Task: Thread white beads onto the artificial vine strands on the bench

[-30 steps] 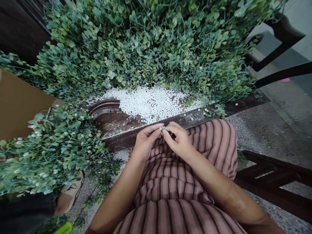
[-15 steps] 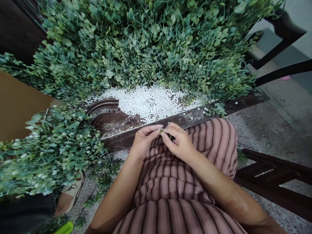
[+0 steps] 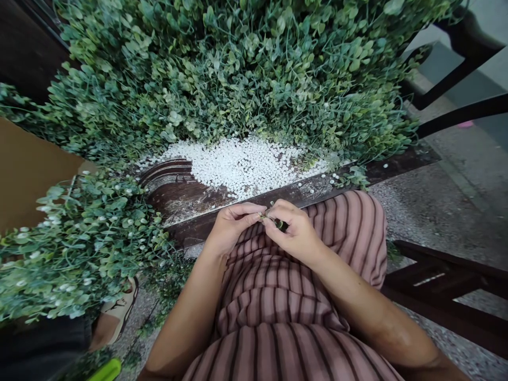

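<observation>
My left hand [image 3: 230, 228] and my right hand [image 3: 292, 228] meet fingertip to fingertip over my striped lap, just in front of a dark wooden table edge [image 3: 317, 189]. Both are pinched on a small green sprig [image 3: 266, 216] held between them; part of it is tucked in my right fingers. A heap of small white beads [image 3: 242, 165] lies on the table right behind my hands. A big pile of artificial green foliage [image 3: 238, 74] rises behind the beads.
A second bunch of foliage dotted with white beads [image 3: 83, 238] lies at my left, beside a brown cardboard panel [image 3: 27, 169]. Dark wooden furniture [image 3: 444, 288] stands at my right on a speckled floor. A sandalled foot [image 3: 115, 312] shows lower left.
The white bead seen at my fingertips a second ago no longer shows; my fingers have closed tighter over the sprig. The view has shifted slightly.
</observation>
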The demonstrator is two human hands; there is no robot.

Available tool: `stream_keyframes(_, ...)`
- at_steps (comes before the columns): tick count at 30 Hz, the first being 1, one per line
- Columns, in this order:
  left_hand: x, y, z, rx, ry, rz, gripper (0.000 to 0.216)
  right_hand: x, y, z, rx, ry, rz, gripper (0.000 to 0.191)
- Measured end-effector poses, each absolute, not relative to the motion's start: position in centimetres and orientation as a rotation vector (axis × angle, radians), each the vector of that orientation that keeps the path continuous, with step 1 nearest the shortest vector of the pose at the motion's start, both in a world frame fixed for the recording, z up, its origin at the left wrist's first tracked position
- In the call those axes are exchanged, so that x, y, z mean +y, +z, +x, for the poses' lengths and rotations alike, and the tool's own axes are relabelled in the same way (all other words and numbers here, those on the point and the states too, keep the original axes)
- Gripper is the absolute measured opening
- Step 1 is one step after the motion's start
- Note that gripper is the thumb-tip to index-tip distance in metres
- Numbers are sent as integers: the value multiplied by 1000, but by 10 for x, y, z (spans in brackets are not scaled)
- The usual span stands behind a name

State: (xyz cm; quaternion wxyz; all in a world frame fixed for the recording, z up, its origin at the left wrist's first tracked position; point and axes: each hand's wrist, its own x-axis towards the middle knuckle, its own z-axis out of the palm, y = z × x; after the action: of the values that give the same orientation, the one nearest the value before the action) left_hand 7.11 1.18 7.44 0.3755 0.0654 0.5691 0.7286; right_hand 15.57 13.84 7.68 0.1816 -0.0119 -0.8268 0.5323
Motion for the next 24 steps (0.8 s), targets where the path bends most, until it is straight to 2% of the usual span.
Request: stream_keyframes(24,10,77,66,1466,1783,351,12,139,85,157,-2360,1645,-64,21)
